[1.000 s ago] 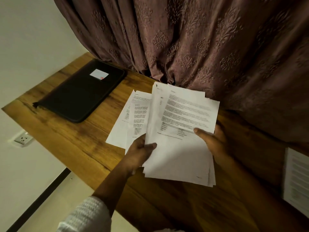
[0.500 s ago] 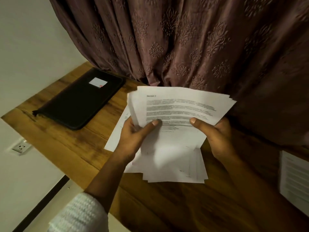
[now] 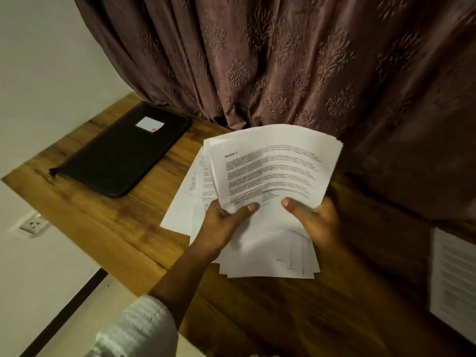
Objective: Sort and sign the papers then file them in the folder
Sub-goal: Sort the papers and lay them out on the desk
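Gripping the papers, your left hand and right hand partly cover loose sheets beneath. Folder lies closed, well left. Papers stand steeper than a second ago.

Black folder lying flat and closed, white label on top. Right of it, a messy fanned stack of printed papers lifted up and curling; few loose sheets flat underneath, one page way further right.
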